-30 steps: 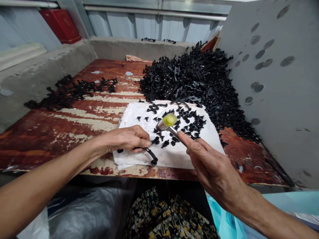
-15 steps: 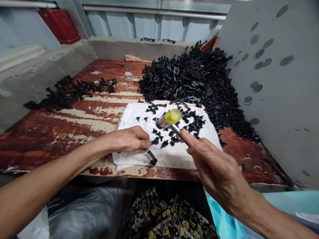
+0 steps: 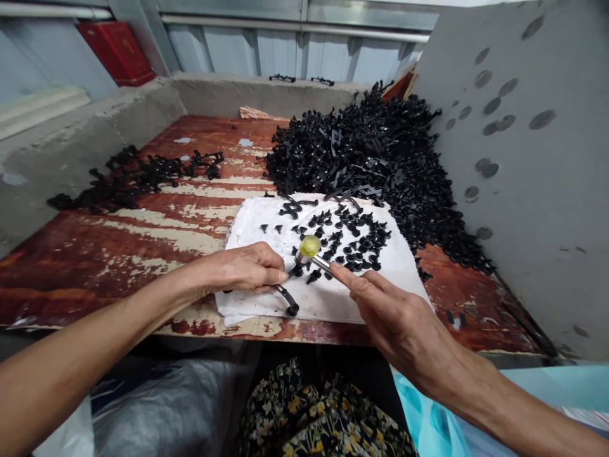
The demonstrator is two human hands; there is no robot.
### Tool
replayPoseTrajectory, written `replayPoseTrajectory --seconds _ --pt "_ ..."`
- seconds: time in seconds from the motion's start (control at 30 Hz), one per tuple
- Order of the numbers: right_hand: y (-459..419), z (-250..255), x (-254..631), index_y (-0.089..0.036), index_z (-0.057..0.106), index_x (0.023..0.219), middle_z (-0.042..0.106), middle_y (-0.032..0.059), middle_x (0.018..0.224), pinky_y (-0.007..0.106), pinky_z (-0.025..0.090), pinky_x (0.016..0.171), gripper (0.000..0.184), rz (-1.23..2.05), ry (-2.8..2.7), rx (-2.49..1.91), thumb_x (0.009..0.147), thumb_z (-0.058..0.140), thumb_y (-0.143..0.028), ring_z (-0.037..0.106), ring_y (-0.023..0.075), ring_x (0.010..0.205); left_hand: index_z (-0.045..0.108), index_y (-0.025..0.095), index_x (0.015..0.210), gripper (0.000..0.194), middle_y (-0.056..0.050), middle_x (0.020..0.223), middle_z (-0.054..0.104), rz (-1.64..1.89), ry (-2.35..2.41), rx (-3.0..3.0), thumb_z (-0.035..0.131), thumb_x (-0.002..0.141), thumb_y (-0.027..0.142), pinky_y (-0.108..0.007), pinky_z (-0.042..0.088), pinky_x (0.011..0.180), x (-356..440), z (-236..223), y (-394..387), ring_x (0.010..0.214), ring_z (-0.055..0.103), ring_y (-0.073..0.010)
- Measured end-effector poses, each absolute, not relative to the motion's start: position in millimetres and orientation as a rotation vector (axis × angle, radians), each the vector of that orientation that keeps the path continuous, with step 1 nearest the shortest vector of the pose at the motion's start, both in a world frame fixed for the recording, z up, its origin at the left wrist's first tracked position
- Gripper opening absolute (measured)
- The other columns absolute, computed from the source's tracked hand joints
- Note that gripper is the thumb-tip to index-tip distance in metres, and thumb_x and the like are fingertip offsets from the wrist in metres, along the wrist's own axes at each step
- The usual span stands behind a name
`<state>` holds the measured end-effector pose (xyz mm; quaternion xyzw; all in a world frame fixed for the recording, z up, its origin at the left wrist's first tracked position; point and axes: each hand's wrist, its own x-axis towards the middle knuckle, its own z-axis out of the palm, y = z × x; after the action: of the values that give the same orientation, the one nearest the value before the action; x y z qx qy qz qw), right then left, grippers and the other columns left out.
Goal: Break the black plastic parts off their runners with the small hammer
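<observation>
My left hand (image 3: 254, 266) is closed on a black plastic bracket (image 3: 288, 298) with round ends, holding it against the white cloth (image 3: 257, 304). In my right hand (image 3: 380, 298) is a hammer (image 3: 311, 247) with a metal head and a yellow face turned upward. The hammer's lower face is down at the bracket's far end, beside my left fingertips; whether they touch is hidden by the head. Around the hammer, many small black plugs (image 3: 366, 244) lie scattered over the cloth. Several loose brackets (image 3: 292, 206) rest at the cloth's back edge.
A large heap of black brackets (image 3: 352, 152) rises behind the cloth at the right. A smaller group of brackets (image 3: 137, 178) lies at the left of the worn red table (image 3: 200, 216). A grey panel (image 3: 523, 190) stands on the right, and a low concrete ledge (image 3: 109, 120) borders the left.
The hammer has come down and left, from above the plugs onto the bracket's end by my left fingers. My left hand and the bracket have barely moved.
</observation>
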<state>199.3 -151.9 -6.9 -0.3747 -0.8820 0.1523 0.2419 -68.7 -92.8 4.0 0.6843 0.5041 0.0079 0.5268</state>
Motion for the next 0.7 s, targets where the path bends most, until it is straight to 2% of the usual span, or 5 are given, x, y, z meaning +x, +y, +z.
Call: replayPoseTrajectory --seconds 0.1,0.27,0.4,0.5,0.7 --pt "-152.5 -6.1 199.7 -0.027 0.036 0.151 0.058 0.0034 0.085 0.025 0.051 0.06 0.066 0.385 -2.258 -0.996 0.091 0.041 -0.001 0.056 0.0141 0.062 0.048 0.019 0.053 0.033 0.004 0.045 0.037 0.03 1.199 1.645 0.055 0.078 0.039 -0.023 0.021 0.042 -69.4 2.7 -92.7 0.042 0.028 -0.0081" --pt "-152.7 -8.6 200.1 -0.026 0.04 0.149 0.059 0.0035 0.084 0.024 0.05 0.053 0.065 0.405 -2.411 -1.023 0.089 0.04 -0.002 0.054 0.0127 0.054 0.049 0.018 0.053 0.033 0.004 0.044 0.037 0.054 1.188 1.617 0.058 0.077 0.039 -0.023 0.02 0.041 -69.1 1.6 -93.3 0.041 0.027 -0.0077" --pt "-152.0 -12.6 199.5 -0.03 0.029 0.153 0.057 0.0028 0.087 0.025 0.05 0.055 0.067 0.401 -2.304 -1.016 0.092 0.039 -0.004 0.054 0.0133 0.059 0.048 0.019 0.052 0.034 0.005 0.044 0.036 0.05 1.196 1.628 0.056 0.078 0.038 -0.023 0.02 0.041 -68.9 0.6 -93.5 0.041 0.027 -0.0078" --pt "-151.2 -13.5 199.1 -0.027 0.037 0.149 0.057 0.0025 0.084 0.024 0.048 0.05 0.062 0.405 -2.423 -1.026 0.092 0.038 -0.003 0.051 0.0122 0.053 0.047 0.019 0.053 0.033 0.005 0.044 0.036 0.022 1.192 1.627 0.054 0.079 0.038 -0.023 0.019 0.041 -69.0 -1.0 -92.9 0.041 0.027 -0.0074" --pt "-153.5 -12.6 199.0 -0.026 0.039 0.148 0.059 0.0033 0.084 0.024 0.052 0.055 0.061 0.411 -2.375 -1.033 0.092 0.039 -0.004 0.056 0.0132 0.058 0.046 0.019 0.053 0.034 0.005 0.045 0.037 0.01 1.216 1.648 0.055 0.078 0.04 -0.022 0.02 0.041 -68.7 -1.4 -92.1 0.042 0.028 -0.0075"
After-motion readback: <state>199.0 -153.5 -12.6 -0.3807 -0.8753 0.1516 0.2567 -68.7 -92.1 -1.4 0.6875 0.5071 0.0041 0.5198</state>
